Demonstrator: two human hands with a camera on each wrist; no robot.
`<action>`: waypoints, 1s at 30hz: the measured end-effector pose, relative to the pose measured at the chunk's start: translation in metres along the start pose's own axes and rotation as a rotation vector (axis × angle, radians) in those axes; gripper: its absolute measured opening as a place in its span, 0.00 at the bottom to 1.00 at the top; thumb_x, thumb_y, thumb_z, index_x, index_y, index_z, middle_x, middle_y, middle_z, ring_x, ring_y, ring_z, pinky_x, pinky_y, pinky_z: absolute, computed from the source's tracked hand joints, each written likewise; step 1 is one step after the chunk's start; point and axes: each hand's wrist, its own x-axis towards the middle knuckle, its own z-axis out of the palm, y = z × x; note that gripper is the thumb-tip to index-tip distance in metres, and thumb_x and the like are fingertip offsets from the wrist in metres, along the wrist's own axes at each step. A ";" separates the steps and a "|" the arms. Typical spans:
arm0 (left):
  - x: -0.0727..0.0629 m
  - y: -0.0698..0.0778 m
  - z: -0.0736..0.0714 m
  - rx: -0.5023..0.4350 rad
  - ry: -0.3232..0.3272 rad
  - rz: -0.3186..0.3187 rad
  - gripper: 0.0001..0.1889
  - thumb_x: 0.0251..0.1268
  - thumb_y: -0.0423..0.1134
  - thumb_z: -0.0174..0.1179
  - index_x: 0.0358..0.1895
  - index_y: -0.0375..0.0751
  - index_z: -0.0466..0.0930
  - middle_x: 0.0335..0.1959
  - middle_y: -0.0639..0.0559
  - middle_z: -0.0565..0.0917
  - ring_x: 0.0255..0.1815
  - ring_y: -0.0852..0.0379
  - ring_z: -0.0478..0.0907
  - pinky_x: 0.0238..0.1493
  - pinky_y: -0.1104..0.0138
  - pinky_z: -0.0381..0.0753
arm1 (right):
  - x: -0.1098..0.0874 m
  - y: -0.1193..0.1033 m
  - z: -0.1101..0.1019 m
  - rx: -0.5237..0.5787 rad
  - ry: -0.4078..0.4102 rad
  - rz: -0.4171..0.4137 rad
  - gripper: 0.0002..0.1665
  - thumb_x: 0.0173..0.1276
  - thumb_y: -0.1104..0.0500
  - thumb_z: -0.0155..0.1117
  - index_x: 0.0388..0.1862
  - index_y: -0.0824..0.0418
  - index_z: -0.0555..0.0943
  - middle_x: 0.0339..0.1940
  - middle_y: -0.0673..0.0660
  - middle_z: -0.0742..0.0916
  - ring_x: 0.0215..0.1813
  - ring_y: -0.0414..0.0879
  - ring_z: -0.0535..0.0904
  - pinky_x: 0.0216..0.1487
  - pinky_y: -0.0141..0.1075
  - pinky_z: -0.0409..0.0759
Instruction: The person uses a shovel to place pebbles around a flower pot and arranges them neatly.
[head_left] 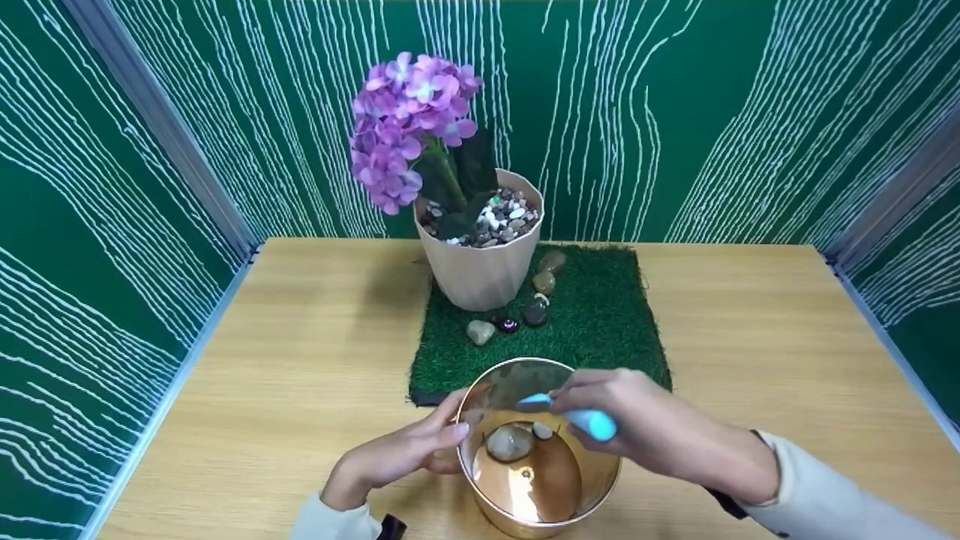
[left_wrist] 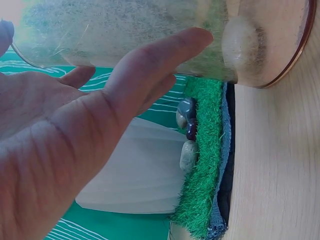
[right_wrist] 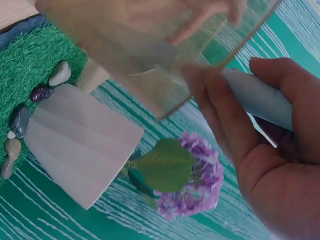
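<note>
A see-through amber bucket [head_left: 491,499] stands on the table, overlapping the grass mat's front edge in the head view. Inside lie a large pale stone [head_left: 510,442] and a small grey stone [head_left: 541,430]. My left hand [head_left: 401,450] rests on the bucket's left wall, its fingers fairly straight against the outside. My right hand [head_left: 637,420] grips a tool by its light blue handle [head_left: 596,424] over the bucket's right rim. The tool's darker head [head_left: 534,406] reaches inside the opening, blurred behind the wall in the right wrist view.
Behind the bucket, a pale flowerpot [head_left: 480,274] filled with pebbles holds a purple flower [head_left: 412,124]. It stands on the green grass mat [head_left: 600,315]. Several stones curve around its foot, among them a pale stone [head_left: 481,332] and a dark stone [head_left: 535,312]. Green patterned panels [head_left: 585,112] enclose the table.
</note>
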 end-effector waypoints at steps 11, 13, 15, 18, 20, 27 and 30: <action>0.000 0.000 0.001 -0.005 0.010 -0.002 0.42 0.98 0.56 0.38 0.95 0.42 0.28 0.96 0.30 0.42 0.95 0.26 0.47 0.81 0.38 0.78 | 0.017 -0.006 0.025 -0.106 -0.111 0.015 0.21 0.65 0.75 0.84 0.53 0.58 0.95 0.45 0.55 0.93 0.47 0.44 0.94 0.46 0.35 0.96; 0.000 0.001 0.001 -0.001 0.013 -0.007 0.41 0.98 0.55 0.38 0.95 0.42 0.28 0.96 0.30 0.43 0.95 0.26 0.47 0.81 0.39 0.78 | 0.018 -0.007 0.028 -0.107 -0.122 0.024 0.20 0.66 0.74 0.84 0.53 0.58 0.95 0.45 0.55 0.93 0.47 0.44 0.93 0.46 0.35 0.96; 0.001 0.001 0.001 -0.001 0.017 -0.011 0.41 0.98 0.55 0.38 0.95 0.42 0.29 0.96 0.31 0.43 0.95 0.27 0.48 0.82 0.40 0.79 | 0.019 -0.007 0.029 -0.115 -0.128 0.031 0.21 0.65 0.74 0.84 0.53 0.57 0.95 0.46 0.56 0.93 0.47 0.44 0.93 0.47 0.36 0.96; 0.001 0.000 0.001 -0.001 0.014 -0.017 0.41 0.98 0.54 0.37 0.95 0.42 0.28 0.96 0.31 0.43 0.95 0.27 0.48 0.82 0.40 0.78 | 0.020 -0.007 0.030 -0.119 -0.135 0.031 0.20 0.66 0.74 0.85 0.53 0.57 0.95 0.45 0.56 0.93 0.47 0.44 0.93 0.46 0.36 0.96; 0.001 0.000 0.000 -0.003 0.012 -0.017 0.41 0.98 0.54 0.37 0.95 0.43 0.28 0.96 0.32 0.42 0.95 0.27 0.48 0.82 0.39 0.78 | 0.020 -0.007 0.028 -0.109 -0.147 0.044 0.19 0.66 0.73 0.85 0.53 0.57 0.95 0.45 0.55 0.93 0.47 0.44 0.93 0.46 0.37 0.96; 0.000 0.000 -0.001 0.003 0.015 -0.018 0.41 0.98 0.55 0.37 0.95 0.43 0.29 0.96 0.33 0.42 0.96 0.28 0.48 0.81 0.38 0.78 | 0.020 -0.006 0.021 -0.017 -0.192 0.097 0.19 0.68 0.72 0.84 0.55 0.57 0.95 0.49 0.56 0.94 0.50 0.46 0.95 0.50 0.42 0.97; 0.000 0.000 0.000 -0.002 0.010 -0.014 0.41 0.97 0.55 0.38 0.95 0.42 0.28 0.96 0.32 0.41 0.96 0.28 0.48 0.82 0.38 0.77 | 0.020 -0.007 0.021 -0.018 -0.192 0.093 0.19 0.68 0.71 0.85 0.55 0.58 0.95 0.49 0.56 0.94 0.49 0.46 0.95 0.50 0.41 0.97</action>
